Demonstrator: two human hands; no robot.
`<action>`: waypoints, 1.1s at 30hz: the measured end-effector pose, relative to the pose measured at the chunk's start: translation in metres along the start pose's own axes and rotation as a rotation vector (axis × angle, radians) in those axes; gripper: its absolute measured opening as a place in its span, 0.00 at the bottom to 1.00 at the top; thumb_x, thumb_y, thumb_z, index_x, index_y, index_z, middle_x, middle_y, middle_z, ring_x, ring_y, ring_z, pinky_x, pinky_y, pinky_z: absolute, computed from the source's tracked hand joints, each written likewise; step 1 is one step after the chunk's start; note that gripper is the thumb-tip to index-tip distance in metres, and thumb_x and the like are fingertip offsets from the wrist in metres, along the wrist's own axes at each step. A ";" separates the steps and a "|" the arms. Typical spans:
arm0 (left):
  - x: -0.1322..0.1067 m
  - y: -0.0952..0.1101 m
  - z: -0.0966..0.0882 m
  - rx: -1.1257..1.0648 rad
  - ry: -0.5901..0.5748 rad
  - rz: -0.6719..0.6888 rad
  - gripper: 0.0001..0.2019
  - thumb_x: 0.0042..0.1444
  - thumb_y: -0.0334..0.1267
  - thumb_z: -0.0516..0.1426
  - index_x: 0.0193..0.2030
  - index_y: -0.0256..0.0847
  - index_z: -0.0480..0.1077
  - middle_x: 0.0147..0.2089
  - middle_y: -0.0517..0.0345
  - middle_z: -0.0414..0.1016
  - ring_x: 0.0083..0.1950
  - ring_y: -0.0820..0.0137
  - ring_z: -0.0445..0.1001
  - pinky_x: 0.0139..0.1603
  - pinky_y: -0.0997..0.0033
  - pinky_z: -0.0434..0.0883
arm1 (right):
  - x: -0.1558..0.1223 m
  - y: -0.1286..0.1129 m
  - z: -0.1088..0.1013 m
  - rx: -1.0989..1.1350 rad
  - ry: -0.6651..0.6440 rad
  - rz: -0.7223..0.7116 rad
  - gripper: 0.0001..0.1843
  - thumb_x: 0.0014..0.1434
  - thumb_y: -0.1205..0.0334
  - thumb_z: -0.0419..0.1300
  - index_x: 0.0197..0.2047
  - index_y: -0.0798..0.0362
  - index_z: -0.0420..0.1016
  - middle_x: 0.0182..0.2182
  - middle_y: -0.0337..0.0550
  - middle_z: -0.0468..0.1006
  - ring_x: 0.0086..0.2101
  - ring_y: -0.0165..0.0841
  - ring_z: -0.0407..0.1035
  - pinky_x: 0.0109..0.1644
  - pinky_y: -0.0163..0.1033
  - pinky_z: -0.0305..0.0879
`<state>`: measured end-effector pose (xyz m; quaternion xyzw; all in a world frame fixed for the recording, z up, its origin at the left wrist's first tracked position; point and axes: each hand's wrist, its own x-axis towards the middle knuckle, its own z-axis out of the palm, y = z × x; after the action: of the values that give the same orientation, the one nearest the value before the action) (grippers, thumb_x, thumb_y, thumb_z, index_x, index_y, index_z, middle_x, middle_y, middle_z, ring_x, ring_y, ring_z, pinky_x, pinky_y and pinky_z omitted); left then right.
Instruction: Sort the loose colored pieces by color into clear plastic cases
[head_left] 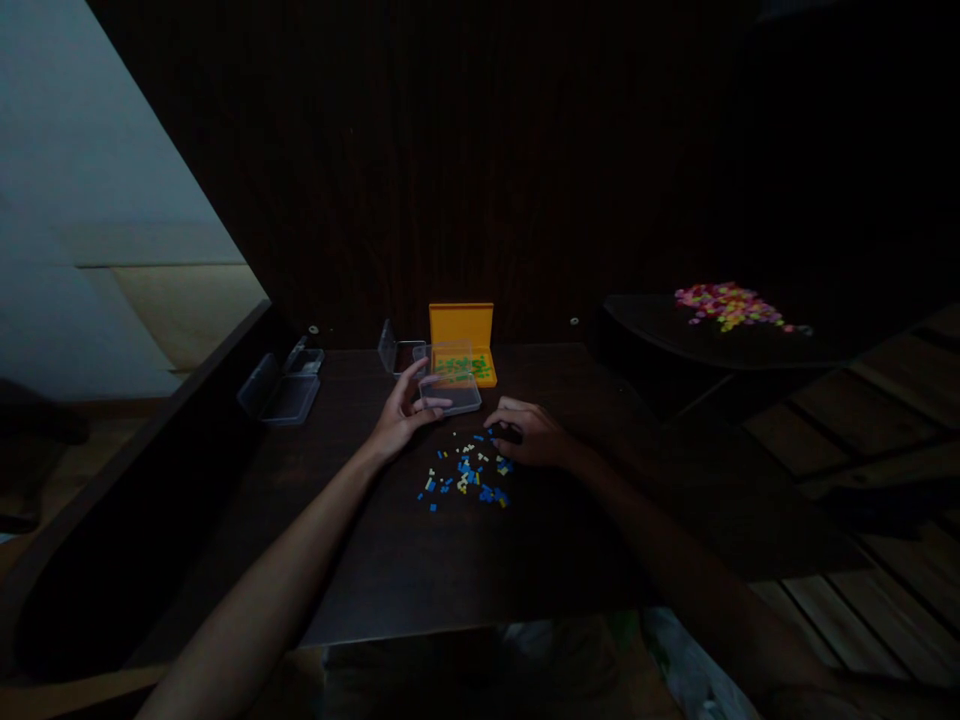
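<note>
My left hand [405,412] curves around the left side of a clear plastic box [459,397] with its lid raised, thumb at the front and fingers spread behind. To the right of the box, my right hand [531,433] is curled low over the table. A tiny blue piece [490,432] shows between its thumb and index fingertips, though the dim light makes the grip hard to see. A loose scatter of small blue, cream and yellow pieces [469,477], like tiny building bricks, lies below both hands. Behind the clear box stands an orange box [461,324], lid up, holding green pieces [478,366].
Another clear box [409,357] stands open at the back, left of the orange one. Two more clear boxes [292,397] sit near the raised left side panel [150,480]. A pile of pink, red and yellow pieces [727,304] lies on a dark surface [645,315] at right.
</note>
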<state>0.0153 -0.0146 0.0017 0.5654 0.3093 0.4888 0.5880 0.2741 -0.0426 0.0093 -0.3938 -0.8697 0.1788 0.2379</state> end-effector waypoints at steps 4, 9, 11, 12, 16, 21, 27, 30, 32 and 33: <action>0.000 0.002 0.001 -0.028 0.013 -0.015 0.43 0.45 0.33 0.68 0.67 0.53 0.54 0.64 0.46 0.62 0.47 0.62 0.79 0.42 0.67 0.77 | 0.001 0.001 0.002 0.011 -0.001 0.015 0.10 0.52 0.66 0.63 0.40 0.51 0.77 0.33 0.40 0.72 0.32 0.30 0.67 0.36 0.36 0.62; 0.001 0.001 -0.001 -0.010 0.006 -0.014 0.43 0.46 0.33 0.68 0.67 0.53 0.53 0.64 0.45 0.61 0.46 0.63 0.79 0.44 0.65 0.77 | 0.001 0.001 0.002 0.027 -0.003 -0.036 0.07 0.56 0.65 0.61 0.39 0.51 0.78 0.33 0.41 0.74 0.33 0.31 0.69 0.37 0.36 0.63; 0.001 0.001 -0.001 0.001 0.000 -0.007 0.43 0.46 0.33 0.67 0.67 0.53 0.53 0.64 0.46 0.61 0.47 0.63 0.79 0.45 0.63 0.77 | 0.002 0.001 0.001 0.029 -0.003 -0.048 0.07 0.57 0.65 0.60 0.39 0.52 0.78 0.33 0.42 0.75 0.33 0.31 0.69 0.37 0.36 0.64; 0.001 0.001 -0.001 0.002 -0.002 -0.005 0.43 0.46 0.33 0.67 0.67 0.54 0.53 0.64 0.46 0.61 0.47 0.63 0.79 0.45 0.63 0.77 | 0.002 0.001 0.001 0.033 -0.002 -0.052 0.07 0.57 0.65 0.60 0.39 0.52 0.78 0.33 0.42 0.75 0.32 0.31 0.69 0.37 0.37 0.64; 0.000 0.002 0.000 -0.003 -0.006 -0.003 0.42 0.47 0.32 0.67 0.67 0.53 0.54 0.64 0.45 0.62 0.48 0.61 0.78 0.46 0.61 0.77 | 0.002 0.002 0.001 0.059 0.002 -0.061 0.09 0.57 0.67 0.60 0.41 0.51 0.78 0.34 0.42 0.75 0.31 0.30 0.69 0.36 0.36 0.64; 0.000 0.003 0.001 -0.009 -0.001 -0.018 0.43 0.47 0.32 0.67 0.67 0.53 0.53 0.65 0.44 0.61 0.48 0.62 0.78 0.46 0.62 0.76 | 0.001 0.003 0.001 0.068 0.008 -0.049 0.08 0.56 0.63 0.63 0.41 0.51 0.77 0.36 0.42 0.74 0.35 0.32 0.69 0.39 0.37 0.65; 0.000 0.001 0.000 -0.005 -0.013 -0.013 0.43 0.47 0.32 0.67 0.67 0.55 0.54 0.65 0.45 0.60 0.47 0.64 0.78 0.45 0.65 0.76 | -0.001 0.003 0.000 0.065 0.005 -0.018 0.06 0.57 0.59 0.65 0.36 0.52 0.75 0.33 0.40 0.71 0.31 0.29 0.66 0.33 0.34 0.62; 0.000 0.001 0.000 -0.014 -0.030 -0.002 0.42 0.47 0.32 0.68 0.67 0.55 0.54 0.65 0.46 0.60 0.48 0.65 0.78 0.44 0.68 0.76 | -0.001 0.003 -0.002 0.058 -0.001 -0.024 0.05 0.57 0.61 0.65 0.35 0.52 0.75 0.32 0.40 0.72 0.32 0.30 0.67 0.34 0.34 0.62; -0.001 0.002 0.000 -0.016 -0.045 0.000 0.42 0.47 0.31 0.67 0.66 0.54 0.55 0.65 0.46 0.59 0.48 0.65 0.78 0.45 0.69 0.75 | 0.000 0.003 -0.003 0.062 0.003 -0.044 0.03 0.57 0.63 0.64 0.35 0.52 0.76 0.32 0.40 0.72 0.31 0.29 0.66 0.34 0.34 0.62; -0.001 0.003 0.001 -0.015 -0.048 -0.001 0.41 0.47 0.31 0.67 0.66 0.54 0.55 0.65 0.47 0.59 0.48 0.66 0.78 0.45 0.69 0.75 | 0.000 0.003 -0.003 0.066 0.005 -0.052 0.02 0.57 0.63 0.64 0.35 0.52 0.76 0.32 0.40 0.73 0.31 0.29 0.66 0.34 0.34 0.62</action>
<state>0.0148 -0.0161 0.0045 0.5724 0.2920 0.4770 0.5996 0.2779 -0.0401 0.0104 -0.3634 -0.8727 0.2002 0.2575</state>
